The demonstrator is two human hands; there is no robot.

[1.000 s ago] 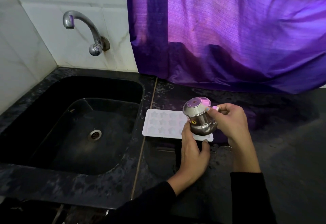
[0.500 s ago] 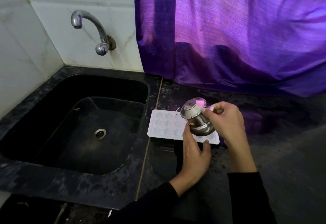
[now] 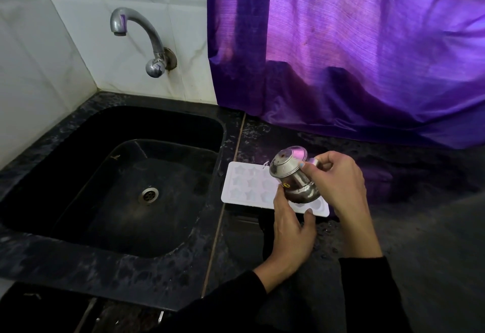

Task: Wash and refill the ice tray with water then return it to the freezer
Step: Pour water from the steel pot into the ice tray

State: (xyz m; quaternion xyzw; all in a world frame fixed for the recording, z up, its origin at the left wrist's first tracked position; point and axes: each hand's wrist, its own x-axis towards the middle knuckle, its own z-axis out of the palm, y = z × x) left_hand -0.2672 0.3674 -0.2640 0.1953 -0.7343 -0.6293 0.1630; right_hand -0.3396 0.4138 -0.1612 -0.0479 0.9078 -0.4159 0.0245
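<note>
A white ice tray (image 3: pixel 249 185) with star-shaped moulds lies flat on the black counter (image 3: pixel 420 240), just right of the sink. My right hand (image 3: pixel 341 183) grips a small steel pot (image 3: pixel 291 177) and tilts it, mouth to the left, over the tray's right half. My left hand (image 3: pixel 291 230) holds the tray's near edge, thumb on its rim and fingers by the pot's base. The tray's right part is hidden behind the pot and hands.
A black sink (image 3: pixel 78 128) with a metal drain (image 3: pixel 149 195) fills the left. A curved steel tap (image 3: pixel 147 41) juts from the white tiled wall above it. A purple curtain (image 3: pixel 354 44) hangs down to the counter at the back right.
The pot has tipped a little further toward the left over the tray. Both hands stay in about the same place on the tray; the view has shifted slightly.
</note>
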